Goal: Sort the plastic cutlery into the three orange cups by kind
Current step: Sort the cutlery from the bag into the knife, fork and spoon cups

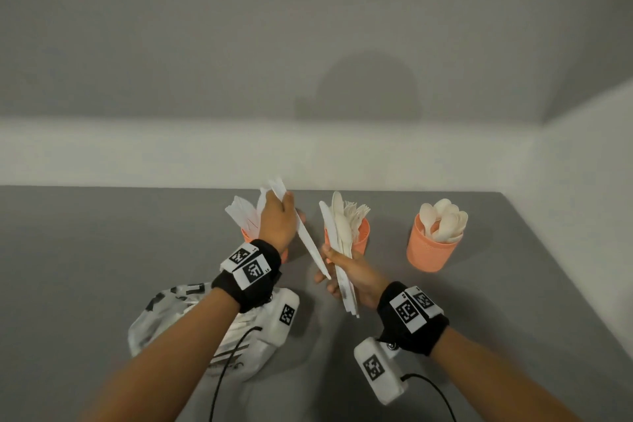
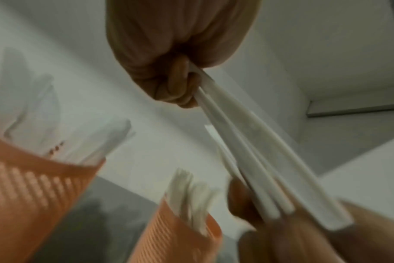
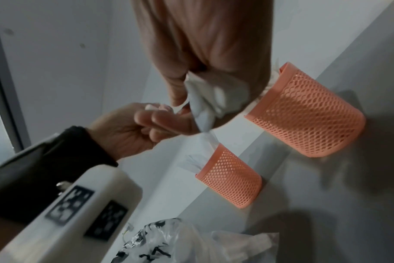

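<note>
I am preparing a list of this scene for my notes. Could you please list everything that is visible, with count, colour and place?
Orange mesh plastic cups: three, in a row at the table's back; left with knives, middle with forks, right with spoons.
White plastic knives: a few, pulled out by the left hand.
Bundle of white plastic cutlery: one, mixed, in the right hand.
Clear plastic bag with black print: one, front left.
Grey table: one.
White wall: behind.
Left hand: grip on the knives.
Right hand: grip on the bundle.
Black wristbands with white cameras: one per wrist.
</note>
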`<act>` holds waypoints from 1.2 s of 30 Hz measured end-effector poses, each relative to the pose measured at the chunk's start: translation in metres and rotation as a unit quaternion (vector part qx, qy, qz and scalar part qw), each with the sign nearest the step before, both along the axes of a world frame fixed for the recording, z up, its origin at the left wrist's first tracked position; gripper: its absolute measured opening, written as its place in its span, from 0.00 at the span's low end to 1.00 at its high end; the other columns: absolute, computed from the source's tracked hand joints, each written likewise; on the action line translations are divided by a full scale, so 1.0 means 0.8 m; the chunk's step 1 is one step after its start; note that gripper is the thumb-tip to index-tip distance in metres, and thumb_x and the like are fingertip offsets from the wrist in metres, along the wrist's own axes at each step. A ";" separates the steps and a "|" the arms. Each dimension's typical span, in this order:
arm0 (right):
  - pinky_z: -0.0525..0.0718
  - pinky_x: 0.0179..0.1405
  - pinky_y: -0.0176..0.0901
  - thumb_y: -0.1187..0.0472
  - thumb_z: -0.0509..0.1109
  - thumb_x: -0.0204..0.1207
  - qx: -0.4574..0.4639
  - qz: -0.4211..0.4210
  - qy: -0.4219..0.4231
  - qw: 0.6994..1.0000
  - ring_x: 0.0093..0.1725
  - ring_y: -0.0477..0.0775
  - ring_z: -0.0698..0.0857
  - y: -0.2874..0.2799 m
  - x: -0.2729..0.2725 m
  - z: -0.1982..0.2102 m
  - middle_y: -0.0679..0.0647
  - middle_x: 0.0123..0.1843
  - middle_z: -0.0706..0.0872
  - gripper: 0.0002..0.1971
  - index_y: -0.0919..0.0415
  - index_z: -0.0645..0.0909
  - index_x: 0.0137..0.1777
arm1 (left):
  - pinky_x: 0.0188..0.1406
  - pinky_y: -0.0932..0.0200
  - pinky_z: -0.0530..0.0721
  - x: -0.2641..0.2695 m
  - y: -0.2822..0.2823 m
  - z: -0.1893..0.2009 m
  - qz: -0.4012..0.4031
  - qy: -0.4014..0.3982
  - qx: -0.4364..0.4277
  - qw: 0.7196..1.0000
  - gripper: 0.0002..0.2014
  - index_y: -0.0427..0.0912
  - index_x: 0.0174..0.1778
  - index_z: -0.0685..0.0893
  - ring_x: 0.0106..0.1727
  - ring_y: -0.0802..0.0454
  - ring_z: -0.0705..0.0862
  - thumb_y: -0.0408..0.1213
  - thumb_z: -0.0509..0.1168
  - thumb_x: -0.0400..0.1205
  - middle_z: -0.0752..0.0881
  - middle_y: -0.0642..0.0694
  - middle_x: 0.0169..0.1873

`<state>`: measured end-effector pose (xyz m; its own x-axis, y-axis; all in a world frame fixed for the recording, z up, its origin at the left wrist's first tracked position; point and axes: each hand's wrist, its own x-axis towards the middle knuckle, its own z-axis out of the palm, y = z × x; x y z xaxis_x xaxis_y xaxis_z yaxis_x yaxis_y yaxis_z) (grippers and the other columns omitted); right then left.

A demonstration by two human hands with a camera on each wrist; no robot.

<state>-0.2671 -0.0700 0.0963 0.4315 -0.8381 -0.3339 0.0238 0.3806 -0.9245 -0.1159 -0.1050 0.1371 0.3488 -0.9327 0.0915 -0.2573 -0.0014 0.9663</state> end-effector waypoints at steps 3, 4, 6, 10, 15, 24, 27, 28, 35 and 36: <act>0.72 0.16 0.32 0.50 0.62 0.81 -0.004 -0.019 0.017 1.000 0.15 0.43 0.73 -0.010 0.003 -0.002 0.48 0.21 0.79 0.13 0.59 0.77 0.44 | 0.37 0.58 0.77 0.037 -0.016 0.032 0.067 -0.083 -0.092 0.990 0.09 0.37 0.50 0.67 0.35 0.43 0.82 0.40 0.50 0.87 0.83 0.38 0.35; 0.69 0.15 0.32 0.50 0.62 0.81 -0.003 -0.024 0.020 1.000 0.14 0.42 0.69 -0.014 0.001 -0.004 0.47 0.19 0.74 0.13 0.59 0.77 0.43 | 0.35 0.60 0.77 0.049 -0.019 0.041 0.083 -0.116 -0.122 0.982 0.08 0.38 0.49 0.66 0.33 0.45 0.81 0.40 0.50 0.87 0.84 0.40 0.34; 0.65 0.13 0.31 0.50 0.61 0.82 0.018 -0.024 -0.001 1.000 0.14 0.40 0.64 -0.023 -0.003 -0.005 0.45 0.18 0.66 0.12 0.58 0.76 0.42 | 0.36 0.57 0.77 0.070 -0.024 0.051 0.104 -0.179 -0.164 0.965 0.09 0.35 0.51 0.66 0.31 0.46 0.80 0.39 0.51 0.87 0.84 0.42 0.34; 0.61 0.11 0.29 0.51 0.59 0.83 0.071 -0.006 -0.064 0.995 0.13 0.40 0.61 -0.034 -0.006 -0.002 0.45 0.17 0.64 0.11 0.57 0.75 0.43 | 0.32 0.53 0.76 0.094 -0.035 0.021 0.089 -0.286 -0.125 0.946 0.16 0.27 0.55 0.70 0.34 0.38 0.84 0.40 0.53 0.86 0.87 0.35 0.37; 0.61 0.11 0.29 0.49 0.59 0.82 0.083 -0.003 -0.064 0.995 0.14 0.40 0.60 -0.035 -0.003 0.000 0.46 0.18 0.63 0.12 0.58 0.75 0.47 | 0.36 0.52 0.75 0.095 -0.037 -0.036 0.013 -0.344 0.018 0.939 0.13 0.31 0.54 0.73 0.41 0.35 0.84 0.40 0.58 0.84 0.84 0.33 0.39; 0.62 0.11 0.29 0.49 0.58 0.82 0.109 -0.009 -0.089 0.990 0.13 0.40 0.60 -0.033 -0.008 -0.001 0.46 0.18 0.63 0.12 0.57 0.75 0.47 | 0.44 0.47 0.78 0.081 -0.043 -0.050 -0.009 -0.468 0.060 0.882 0.21 0.34 0.70 0.70 0.53 0.36 0.81 0.22 0.52 0.80 0.82 0.33 0.54; 0.63 0.11 0.29 0.47 0.56 0.82 0.127 -0.001 -0.119 0.985 0.12 0.40 0.61 -0.033 -0.011 0.001 0.46 0.17 0.64 0.15 0.58 0.76 0.50 | 0.53 0.46 0.76 0.076 -0.039 -0.051 0.005 -0.564 0.068 0.823 0.16 0.32 0.65 0.75 0.59 0.35 0.78 0.27 0.57 0.81 0.80 0.34 0.60; 0.63 0.11 0.29 0.46 0.56 0.82 0.130 0.003 -0.127 0.983 0.12 0.40 0.61 -0.033 -0.013 0.001 0.46 0.16 0.64 0.15 0.58 0.76 0.50 | 0.51 0.44 0.77 0.074 -0.037 -0.047 0.028 -0.581 0.052 0.812 0.15 0.33 0.61 0.79 0.58 0.34 0.79 0.31 0.61 0.80 0.80 0.33 0.60; 0.61 0.11 0.29 0.44 0.61 0.74 0.113 0.041 -0.149 0.981 0.13 0.39 0.61 -0.029 -0.013 0.006 0.46 0.18 0.65 0.19 0.55 0.78 0.57 | 0.47 0.58 0.79 0.019 -0.014 -0.008 -0.024 -0.181 -0.045 0.982 0.15 0.38 0.59 0.82 0.46 0.47 0.82 0.42 0.61 0.82 0.83 0.42 0.51; 0.61 0.11 0.29 0.44 0.61 0.74 0.106 0.046 -0.144 0.983 0.13 0.39 0.60 -0.027 -0.012 0.008 0.46 0.18 0.65 0.19 0.55 0.79 0.57 | 0.45 0.60 0.79 0.007 -0.009 -0.003 -0.071 -0.088 0.006 0.994 0.14 0.37 0.57 0.82 0.42 0.50 0.81 0.42 0.64 0.81 0.83 0.44 0.45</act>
<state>-0.2767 -0.0915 0.1024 0.6042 -0.7158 -0.3501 0.2288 0.5767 -0.7843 -0.1106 -0.1121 0.1345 0.1930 -0.9729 0.1271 -0.4208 0.0349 0.9065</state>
